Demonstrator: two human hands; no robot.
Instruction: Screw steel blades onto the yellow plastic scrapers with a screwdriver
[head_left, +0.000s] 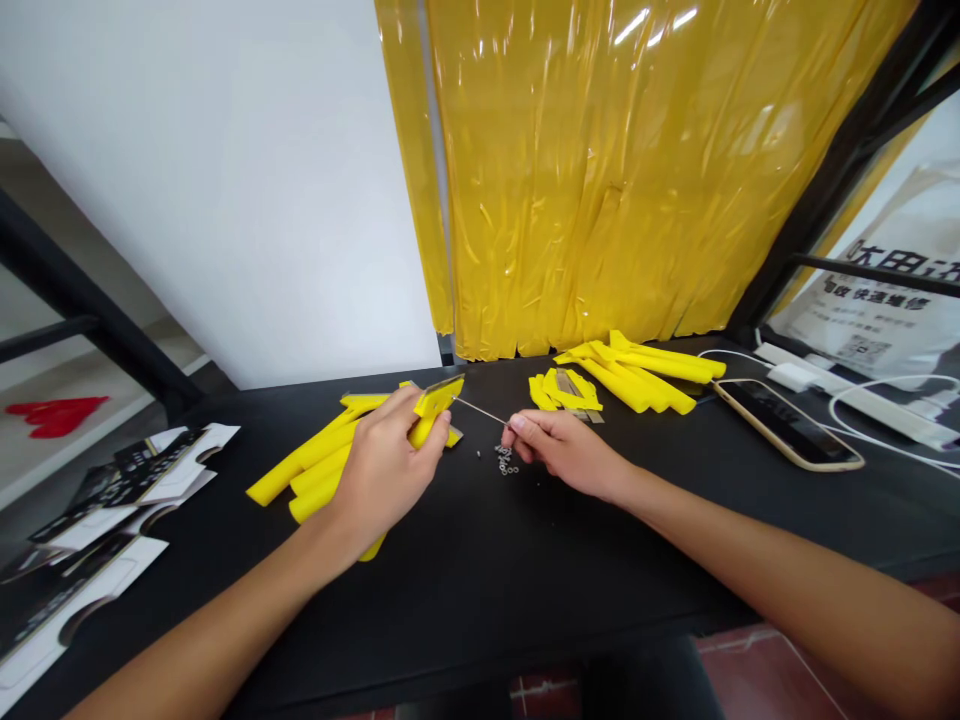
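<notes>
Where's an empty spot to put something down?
The black table is bare at the front between the forearms, and between the phone and the right forearm. It's crowded around the left hand and yellow pieces, the small metal parts by the right hand, and the printed cards at far left.

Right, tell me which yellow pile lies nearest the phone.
The rightmost pile of long pieces, its ends beside the phone; the pile of short pieces sits farther left, the leftmost pile lies by the left hand.
</notes>
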